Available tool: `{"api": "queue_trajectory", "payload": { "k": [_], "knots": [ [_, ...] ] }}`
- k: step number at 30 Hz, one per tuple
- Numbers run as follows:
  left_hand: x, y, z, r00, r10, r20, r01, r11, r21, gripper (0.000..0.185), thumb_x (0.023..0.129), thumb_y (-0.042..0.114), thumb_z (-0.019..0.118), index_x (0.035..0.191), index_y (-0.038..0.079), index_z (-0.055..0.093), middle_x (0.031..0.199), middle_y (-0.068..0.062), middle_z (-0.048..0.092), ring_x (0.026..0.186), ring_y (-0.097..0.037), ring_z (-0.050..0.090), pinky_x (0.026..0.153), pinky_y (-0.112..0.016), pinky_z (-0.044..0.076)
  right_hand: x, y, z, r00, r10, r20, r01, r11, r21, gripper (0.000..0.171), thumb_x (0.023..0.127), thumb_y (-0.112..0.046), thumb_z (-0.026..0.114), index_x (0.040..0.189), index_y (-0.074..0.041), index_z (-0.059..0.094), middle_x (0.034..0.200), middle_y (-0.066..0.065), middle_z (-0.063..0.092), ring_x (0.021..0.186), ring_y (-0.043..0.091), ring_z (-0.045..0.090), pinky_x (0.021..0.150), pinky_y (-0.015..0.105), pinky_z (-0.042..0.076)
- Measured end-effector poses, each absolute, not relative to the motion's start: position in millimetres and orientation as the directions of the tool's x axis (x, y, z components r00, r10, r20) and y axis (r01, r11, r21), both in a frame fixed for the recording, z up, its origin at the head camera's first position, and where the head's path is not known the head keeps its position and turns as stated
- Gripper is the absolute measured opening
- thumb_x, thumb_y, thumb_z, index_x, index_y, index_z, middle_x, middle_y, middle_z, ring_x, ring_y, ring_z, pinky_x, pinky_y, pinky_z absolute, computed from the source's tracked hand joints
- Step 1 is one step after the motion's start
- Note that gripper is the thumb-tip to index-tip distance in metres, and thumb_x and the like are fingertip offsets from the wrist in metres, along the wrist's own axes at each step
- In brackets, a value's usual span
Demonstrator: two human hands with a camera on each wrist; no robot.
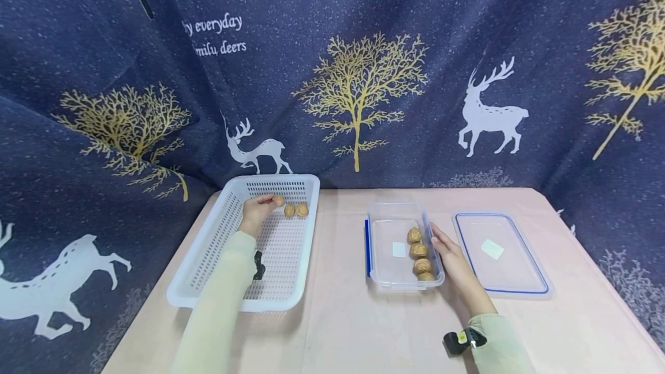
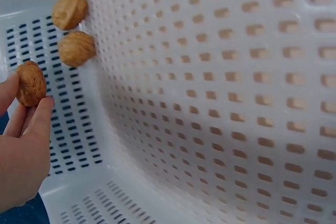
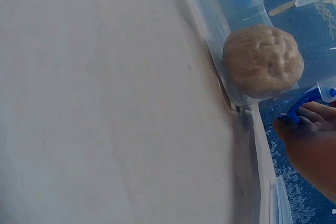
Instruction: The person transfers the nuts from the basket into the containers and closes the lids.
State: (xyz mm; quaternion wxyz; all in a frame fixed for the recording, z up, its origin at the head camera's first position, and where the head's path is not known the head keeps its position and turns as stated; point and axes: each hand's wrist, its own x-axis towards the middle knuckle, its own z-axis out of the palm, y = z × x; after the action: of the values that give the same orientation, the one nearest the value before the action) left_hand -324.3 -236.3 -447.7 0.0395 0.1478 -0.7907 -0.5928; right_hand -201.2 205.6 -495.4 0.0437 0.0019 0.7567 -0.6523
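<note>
Walnut, pinched by left fingers, should be moved clear of near-right pair in basket; grip of right fingers at box cannot be judged.

From the near side, the pink table holds a white basket at eleven o'clock, a clear box at one, and a lid at two.

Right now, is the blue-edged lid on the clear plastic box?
No, the lid lies on the table beside the box, which stands open.
</note>
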Motion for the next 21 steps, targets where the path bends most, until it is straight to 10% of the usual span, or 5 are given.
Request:
{"api": "queue_trajectory", "payload": {
  "k": [21],
  "knots": [
    [-326, -206, -411, -0.978, -0.201, -0.05, -0.096, 0.223, 0.97, 0.041, 0.091, 0.015, 0.067, 0.129, 0.003, 0.059, 0.13, -0.016, 0.058, 0.123, -0.027, 0.051, 0.108, -0.037, 0.038, -201, 207, -493, -0.993, -0.055, -0.103, 0.092, 0.164, -0.982, 0.053, 0.106, -0.025, 0.032, 0.154, -0.01, 0.015, 0.16, 0.014, 0.007, 0.146, 0.035, 0.001, 0.118, 0.052, 0.002]
  ]
}}
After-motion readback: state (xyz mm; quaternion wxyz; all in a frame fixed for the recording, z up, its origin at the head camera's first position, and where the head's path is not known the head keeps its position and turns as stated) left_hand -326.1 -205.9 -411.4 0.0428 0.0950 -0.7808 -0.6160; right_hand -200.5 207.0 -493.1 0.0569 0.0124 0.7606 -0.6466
